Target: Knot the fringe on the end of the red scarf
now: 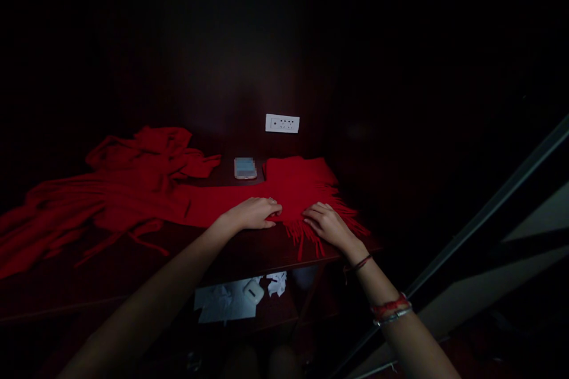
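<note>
A red fringed scarf (296, 186) lies folded on a dark wooden table (249, 251), its tassels hanging over the front edge. My left hand (253, 213) rests on the scarf's near edge with the fingers curled and pressed down on the cloth; a ring shows on one finger. My right hand (326, 224) lies flat on the fringe, fingers stretched out. Red and silver bands sit on my right wrist (391, 308).
More red scarves (115, 189) lie heaped and spread over the table's left half. A phone (245, 168) lies at the back by the wall, under a white power socket (282, 123). White papers (231, 299) lie on a lower shelf. A slanted rail (489, 207) runs at right.
</note>
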`<act>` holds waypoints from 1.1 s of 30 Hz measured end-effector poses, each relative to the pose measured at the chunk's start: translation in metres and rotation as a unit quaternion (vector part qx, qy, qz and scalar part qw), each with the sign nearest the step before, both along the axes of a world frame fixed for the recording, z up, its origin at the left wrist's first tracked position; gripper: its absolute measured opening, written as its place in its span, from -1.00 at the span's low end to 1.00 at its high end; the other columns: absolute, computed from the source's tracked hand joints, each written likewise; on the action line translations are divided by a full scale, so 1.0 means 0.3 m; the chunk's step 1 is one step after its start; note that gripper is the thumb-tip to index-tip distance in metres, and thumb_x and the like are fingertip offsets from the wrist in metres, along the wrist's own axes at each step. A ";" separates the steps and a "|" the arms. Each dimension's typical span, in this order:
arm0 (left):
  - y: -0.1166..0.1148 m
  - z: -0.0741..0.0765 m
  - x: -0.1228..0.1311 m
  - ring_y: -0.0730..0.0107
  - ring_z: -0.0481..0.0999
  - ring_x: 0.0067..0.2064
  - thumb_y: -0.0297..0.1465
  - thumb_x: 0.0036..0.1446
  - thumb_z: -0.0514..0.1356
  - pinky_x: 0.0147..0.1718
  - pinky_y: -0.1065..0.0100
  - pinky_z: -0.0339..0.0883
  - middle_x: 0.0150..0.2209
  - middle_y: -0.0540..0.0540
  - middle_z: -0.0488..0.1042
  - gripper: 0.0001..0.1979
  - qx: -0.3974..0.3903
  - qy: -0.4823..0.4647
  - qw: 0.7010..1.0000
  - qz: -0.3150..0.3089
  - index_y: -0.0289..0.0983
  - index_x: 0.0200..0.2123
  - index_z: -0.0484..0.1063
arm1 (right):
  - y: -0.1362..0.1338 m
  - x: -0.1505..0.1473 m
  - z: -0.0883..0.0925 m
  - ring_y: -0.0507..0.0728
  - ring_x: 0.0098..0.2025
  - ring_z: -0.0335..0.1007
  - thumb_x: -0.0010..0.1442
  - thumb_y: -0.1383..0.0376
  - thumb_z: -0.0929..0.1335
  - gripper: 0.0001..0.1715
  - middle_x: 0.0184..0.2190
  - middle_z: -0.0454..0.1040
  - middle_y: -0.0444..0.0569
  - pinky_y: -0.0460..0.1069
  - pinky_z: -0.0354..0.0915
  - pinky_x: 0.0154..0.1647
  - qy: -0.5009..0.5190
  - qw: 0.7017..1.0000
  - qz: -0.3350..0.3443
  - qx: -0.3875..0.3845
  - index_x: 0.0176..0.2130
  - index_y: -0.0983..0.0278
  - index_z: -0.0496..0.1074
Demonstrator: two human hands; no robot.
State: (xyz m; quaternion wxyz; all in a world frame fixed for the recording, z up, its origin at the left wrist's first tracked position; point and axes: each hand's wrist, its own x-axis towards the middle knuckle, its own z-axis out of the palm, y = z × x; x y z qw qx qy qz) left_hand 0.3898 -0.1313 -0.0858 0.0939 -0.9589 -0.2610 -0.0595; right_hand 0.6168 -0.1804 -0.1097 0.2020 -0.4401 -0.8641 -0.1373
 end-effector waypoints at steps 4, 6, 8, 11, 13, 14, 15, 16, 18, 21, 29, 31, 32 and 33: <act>-0.015 -0.012 -0.064 0.34 0.34 -0.21 -0.48 -0.05 0.05 -0.36 0.43 0.20 -0.21 -0.08 0.32 -0.74 0.025 -0.012 1.000 -0.003 -0.23 -0.21 0.24 | -0.002 -0.060 0.030 0.06 -0.21 0.22 0.15 0.28 0.17 -0.74 -0.30 0.38 -0.03 0.00 0.10 -0.14 -0.009 0.999 0.031 -0.006 -0.20 0.26 0.35; -0.019 -0.028 -0.098 0.32 0.34 -0.20 -0.52 -0.05 0.03 -0.35 0.42 0.21 -0.18 -0.11 0.31 -0.72 0.049 -0.017 0.999 0.013 -0.24 -0.19 0.23 | 0.003 -0.101 0.039 0.07 -0.21 0.22 0.15 0.27 0.18 -0.74 -0.31 0.37 -0.02 0.00 0.09 -0.14 -0.017 0.999 0.041 -0.010 -0.19 0.27 0.34; -0.016 -0.046 -0.128 0.33 0.35 -0.23 -0.53 -0.01 0.00 -0.35 0.41 0.21 -0.22 -0.11 0.32 -0.77 0.058 -0.022 0.998 0.028 -0.26 -0.23 0.24 | 0.010 -0.144 0.040 0.07 -0.21 0.21 0.14 0.25 0.20 -0.74 -0.31 0.36 -0.02 0.00 0.08 -0.16 -0.026 0.999 0.045 -0.013 -0.19 0.28 0.34; 0.002 -0.066 -0.161 0.38 0.36 -0.27 -0.47 0.09 -0.04 -0.31 0.43 0.20 -0.31 -0.08 0.36 -0.86 0.041 -0.039 0.998 0.023 -0.27 -0.29 0.27 | 0.023 -0.203 0.027 0.07 -0.23 0.20 0.10 0.23 0.23 -0.76 -0.32 0.35 -0.03 -0.01 0.07 -0.18 -0.038 0.999 0.034 -0.008 -0.21 0.27 0.33; 0.016 -0.071 -0.175 0.40 0.37 -0.28 -0.42 0.13 -0.05 -0.30 0.44 0.19 -0.34 -0.06 0.38 -0.85 0.027 -0.056 0.998 0.011 -0.27 -0.28 0.27 | 0.031 -0.230 0.013 0.08 -0.26 0.20 0.09 0.25 0.25 -0.81 -0.34 0.35 -0.04 -0.02 0.06 -0.20 -0.042 0.999 0.017 0.000 -0.26 0.28 0.33; 0.023 -0.071 -0.180 0.40 0.37 -0.29 -0.40 0.13 -0.05 -0.31 0.45 0.19 -0.35 -0.06 0.38 -0.85 0.022 -0.062 0.998 0.006 -0.26 -0.27 0.27 | 0.035 -0.238 0.006 0.08 -0.27 0.20 0.08 0.28 0.25 -0.84 -0.36 0.35 -0.04 -0.02 0.06 -0.21 -0.041 0.999 0.008 0.003 -0.29 0.28 0.33; 0.029 -0.071 -0.183 0.41 0.37 -0.30 -0.39 0.14 -0.05 -0.33 0.45 0.18 -0.36 -0.05 0.39 -0.85 0.019 -0.065 0.998 0.000 -0.26 -0.26 0.27 | 0.039 -0.242 -0.001 0.08 -0.28 0.20 0.08 0.30 0.25 -0.87 -0.37 0.36 -0.05 -0.02 0.06 -0.22 -0.038 0.999 0.001 0.007 -0.30 0.28 0.32; 0.033 -0.070 -0.186 0.41 0.38 -0.31 -0.39 0.14 -0.05 -0.34 0.46 0.18 -0.37 -0.05 0.39 -0.85 0.017 -0.064 0.998 -0.004 -0.26 -0.27 0.28 | 0.043 -0.244 -0.007 0.08 -0.29 0.20 0.08 0.33 0.25 -0.89 -0.38 0.36 -0.05 -0.03 0.06 -0.23 -0.032 0.999 -0.004 0.008 -0.31 0.28 0.32; 0.039 -0.068 -0.189 0.42 0.38 -0.34 -0.39 0.15 -0.05 -0.38 0.47 0.17 -0.39 -0.04 0.40 -0.84 0.018 -0.056 0.998 -0.007 -0.27 -0.30 0.29 | 0.050 -0.241 -0.018 0.07 -0.29 0.20 0.08 0.36 0.24 -0.90 -0.39 0.36 -0.06 -0.04 0.05 -0.24 -0.011 1.000 -0.002 0.005 -0.31 0.28 0.30; 0.037 -0.064 -0.190 0.42 0.38 -0.36 -0.40 0.15 -0.07 -0.40 0.47 0.16 -0.41 -0.04 0.39 -0.83 0.032 -0.040 0.999 0.001 -0.27 -0.32 0.29 | 0.059 -0.231 -0.030 0.05 -0.31 0.22 0.09 0.38 0.23 -0.91 -0.40 0.37 -0.05 -0.07 0.06 -0.26 0.033 0.999 0.013 -0.012 -0.31 0.30 0.28; -0.011 -0.069 -0.145 0.37 0.35 -0.23 -0.28 0.11 -0.01 -0.33 0.44 0.20 -0.24 -0.08 0.36 -0.78 0.080 -0.072 0.993 0.041 -0.27 -0.21 0.25 | 0.058 -0.222 -0.034 0.05 -0.35 0.22 0.12 0.41 0.20 -0.89 -0.43 0.37 -0.04 -0.09 0.09 -0.29 0.077 0.997 0.021 -0.021 -0.31 0.32 0.28; -0.013 -0.081 -0.128 0.38 0.36 -0.24 -0.28 0.10 0.01 -0.33 0.44 0.21 -0.24 -0.08 0.36 -0.78 0.089 -0.075 0.992 0.047 -0.27 -0.21 0.25 | 0.054 -0.219 -0.030 0.06 -0.33 0.23 0.11 0.39 0.21 -0.87 -0.40 0.38 -0.05 -0.08 0.09 -0.27 0.079 0.996 0.021 -0.020 -0.27 0.31 0.28; -0.011 -0.087 -0.121 0.39 0.37 -0.26 -0.31 0.11 0.00 -0.34 0.44 0.21 -0.27 -0.07 0.36 -0.81 0.096 -0.071 0.992 0.050 -0.26 -0.23 0.27 | 0.052 -0.216 -0.029 0.06 -0.31 0.22 0.10 0.38 0.23 -0.86 -0.38 0.37 -0.05 -0.07 0.09 -0.26 0.079 0.997 0.016 -0.017 -0.26 0.30 0.28; -0.008 -0.093 -0.117 0.40 0.37 -0.29 -0.33 0.13 -0.02 -0.35 0.44 0.21 -0.30 -0.06 0.37 -0.83 0.106 -0.064 0.991 0.052 -0.26 -0.27 0.29 | 0.051 -0.212 -0.028 0.07 -0.28 0.22 0.08 0.36 0.26 -0.85 -0.36 0.37 -0.05 -0.06 0.09 -0.25 0.080 0.997 0.008 -0.014 -0.26 0.29 0.28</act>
